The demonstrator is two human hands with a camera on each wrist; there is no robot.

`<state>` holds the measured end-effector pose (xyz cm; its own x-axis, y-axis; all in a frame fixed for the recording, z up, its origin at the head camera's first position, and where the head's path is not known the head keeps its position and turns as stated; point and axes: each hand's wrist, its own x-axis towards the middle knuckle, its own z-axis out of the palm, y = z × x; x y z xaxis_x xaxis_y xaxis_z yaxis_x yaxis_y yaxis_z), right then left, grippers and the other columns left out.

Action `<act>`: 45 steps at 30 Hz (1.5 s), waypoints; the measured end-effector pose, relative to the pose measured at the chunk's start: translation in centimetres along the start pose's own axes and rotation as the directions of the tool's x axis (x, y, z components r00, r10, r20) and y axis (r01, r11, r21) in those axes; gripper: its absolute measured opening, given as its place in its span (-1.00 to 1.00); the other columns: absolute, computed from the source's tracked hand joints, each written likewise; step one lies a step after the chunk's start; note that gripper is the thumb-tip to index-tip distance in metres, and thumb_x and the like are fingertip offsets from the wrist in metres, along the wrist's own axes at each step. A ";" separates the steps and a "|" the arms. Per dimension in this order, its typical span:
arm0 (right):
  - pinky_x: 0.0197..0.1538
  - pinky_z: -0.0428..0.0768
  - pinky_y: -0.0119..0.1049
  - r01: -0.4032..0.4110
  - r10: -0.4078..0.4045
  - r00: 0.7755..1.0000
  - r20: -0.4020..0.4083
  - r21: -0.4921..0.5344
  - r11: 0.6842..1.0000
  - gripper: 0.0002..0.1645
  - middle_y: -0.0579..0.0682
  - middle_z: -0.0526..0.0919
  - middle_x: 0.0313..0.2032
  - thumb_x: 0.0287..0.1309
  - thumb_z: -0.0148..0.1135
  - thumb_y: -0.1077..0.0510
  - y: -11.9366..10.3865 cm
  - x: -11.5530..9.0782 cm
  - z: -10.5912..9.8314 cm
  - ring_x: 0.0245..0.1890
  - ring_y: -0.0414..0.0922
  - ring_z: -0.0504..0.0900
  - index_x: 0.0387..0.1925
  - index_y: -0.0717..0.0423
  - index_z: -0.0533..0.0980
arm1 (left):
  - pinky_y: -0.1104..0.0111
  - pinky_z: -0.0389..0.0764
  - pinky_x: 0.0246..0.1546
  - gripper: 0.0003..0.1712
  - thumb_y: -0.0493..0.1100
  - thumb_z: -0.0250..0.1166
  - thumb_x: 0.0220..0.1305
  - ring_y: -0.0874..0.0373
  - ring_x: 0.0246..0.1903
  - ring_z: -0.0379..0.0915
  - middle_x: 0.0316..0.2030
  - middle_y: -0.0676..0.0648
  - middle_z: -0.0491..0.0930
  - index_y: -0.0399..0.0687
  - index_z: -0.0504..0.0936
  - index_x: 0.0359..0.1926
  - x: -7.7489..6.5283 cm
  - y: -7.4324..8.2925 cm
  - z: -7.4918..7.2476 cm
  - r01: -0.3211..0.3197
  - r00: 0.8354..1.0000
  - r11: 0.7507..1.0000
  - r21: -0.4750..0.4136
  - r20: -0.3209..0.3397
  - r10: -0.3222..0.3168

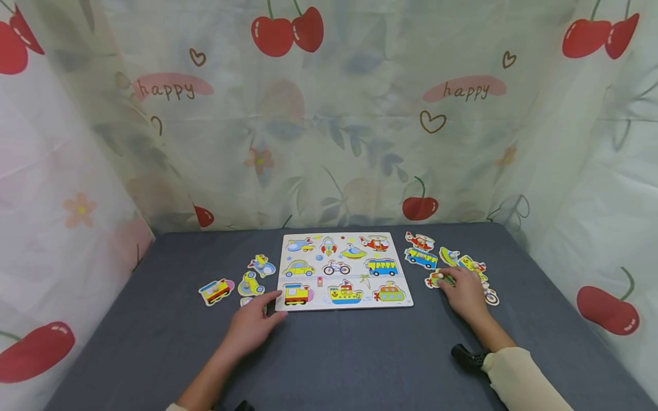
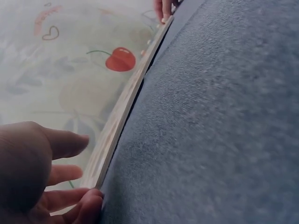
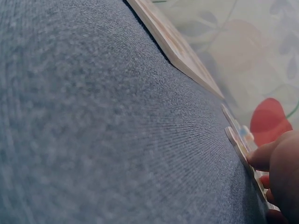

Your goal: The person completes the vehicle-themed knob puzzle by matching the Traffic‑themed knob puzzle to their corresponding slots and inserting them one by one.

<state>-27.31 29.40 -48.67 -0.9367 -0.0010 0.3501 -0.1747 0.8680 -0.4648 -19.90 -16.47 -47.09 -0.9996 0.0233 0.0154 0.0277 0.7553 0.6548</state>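
A wooden puzzle board (image 1: 345, 271) printed with vehicles lies flat at mid-table. My left hand (image 1: 252, 325) rests at its lower left corner, thumb and fingers spread, fingertips touching the board edge (image 2: 113, 147) in the left wrist view. On the right side my right hand (image 1: 465, 294) pinches a submarine puzzle piece (image 1: 432, 279) that lies on the cloth, part of it hidden under the fingers. In the right wrist view the thumb (image 3: 261, 156) is at a piece's edge. Just beyond that hand lie a blue bus piece (image 1: 421, 258) and a red helicopter piece (image 1: 420, 241).
Left of the board lie a train piece (image 1: 216, 291), a yellow car piece (image 1: 251, 284) and an airplane piece (image 1: 262, 266). A flying saucer piece (image 1: 449, 256), a ship piece (image 1: 470, 263) and a bicycle piece (image 1: 491, 296) surround the right hand. A patterned curtain (image 1: 329, 142) closes off the back.
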 end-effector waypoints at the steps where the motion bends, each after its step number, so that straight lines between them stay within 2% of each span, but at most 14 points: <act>1: 0.08 0.28 0.17 -0.007 0.007 1.000 -0.001 -0.003 1.000 -0.67 0.34 0.59 -0.04 0.15 0.29 0.21 0.0 0.0 0.0 0.01 0.29 0.44 -0.07 0.33 0.62 | 0.06 0.47 -0.05 -0.40 0.01 0.37 0.20 -0.02 -0.10 0.50 -0.07 -0.09 0.59 0.02 0.53 0.26 0.0 0.1 0.0 -0.011 1.000 1.000 0.024 0.006 0.011; 4: 0.07 0.29 0.18 -0.015 0.015 1.000 -0.010 -0.008 1.000 -0.69 0.34 0.59 -0.06 0.16 0.27 0.21 -0.2 -0.1 0.0 0.00 0.30 0.44 -0.09 0.32 0.62 | -0.13 0.30 0.18 -0.36 0.05 0.37 0.20 -0.13 0.21 0.36 0.23 -0.16 0.46 0.01 0.50 0.29 0.1 0.3 0.2 -0.034 0.999 0.995 0.094 0.025 0.031; 6: 0.07 0.30 0.18 -0.014 0.014 1.000 -0.022 -0.006 1.000 -0.70 0.33 0.60 -0.09 0.15 0.28 0.22 -0.3 -0.2 0.1 -0.02 0.30 0.45 -0.11 0.32 0.63 | -0.16 0.26 0.19 -0.34 0.06 0.36 0.20 -0.16 0.27 0.30 0.26 -0.18 0.42 0.00 0.49 0.30 0.1 0.4 0.3 -0.039 0.999 0.991 0.127 0.036 0.035; 15: 0.01 0.32 0.19 -0.012 0.012 0.998 -0.055 0.000 1.000 -0.75 0.27 0.61 -0.23 0.11 0.28 0.25 -0.8 -0.5 0.0 -0.11 0.27 0.50 -0.18 0.32 0.65 | -0.18 0.27 0.17 -0.35 0.06 0.36 0.20 -0.19 0.25 0.31 0.28 -0.19 0.39 -0.06 0.51 0.27 0.1 0.7 0.5 -0.043 0.999 0.984 0.174 0.041 0.037; 24: -0.02 0.34 0.17 -0.039 0.040 0.998 -0.045 0.020 0.999 -0.77 0.22 0.61 -0.22 0.15 0.29 0.23 -1.1 -1.1 0.2 -0.10 0.24 0.49 -0.18 0.27 0.67 | -0.16 0.30 0.16 -0.36 0.05 0.37 0.19 -0.19 0.24 0.32 0.28 -0.19 0.40 -0.08 0.52 0.26 0.0 0.9 0.3 -0.038 0.999 0.985 0.170 0.035 0.032; 33: -0.04 0.36 0.15 -0.034 0.037 0.998 -0.042 0.059 0.998 -0.77 0.22 0.61 -0.19 0.15 0.31 0.23 -2.4 -1.6 0.3 -0.09 0.23 0.47 -0.17 0.26 0.67 | -0.17 0.30 0.15 -0.36 0.06 0.36 0.20 -0.18 0.24 0.32 0.28 -0.17 0.39 -0.06 0.52 0.27 0.0 0.9 0.3 -0.034 0.999 0.983 0.178 0.034 0.028; 45: -0.21 0.39 -0.04 -0.052 0.050 0.999 0.017 0.101 0.994 -0.76 0.17 0.59 -0.18 0.19 0.30 0.20 -4.6 -2.0 0.5 -0.22 0.08 0.47 -0.12 0.23 0.66 | -0.15 0.33 0.14 -0.34 0.07 0.38 0.18 -0.17 0.24 0.32 0.28 -0.16 0.39 -0.06 0.52 0.27 0.2 0.6 0.4 -0.036 0.999 0.982 0.187 0.036 0.030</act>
<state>-24.79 25.19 -47.60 -0.9493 0.0342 0.3126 -0.1559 0.8121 -0.5624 -20.07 -15.74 -47.06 -0.9976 0.0692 0.0076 0.0636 0.8629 0.5013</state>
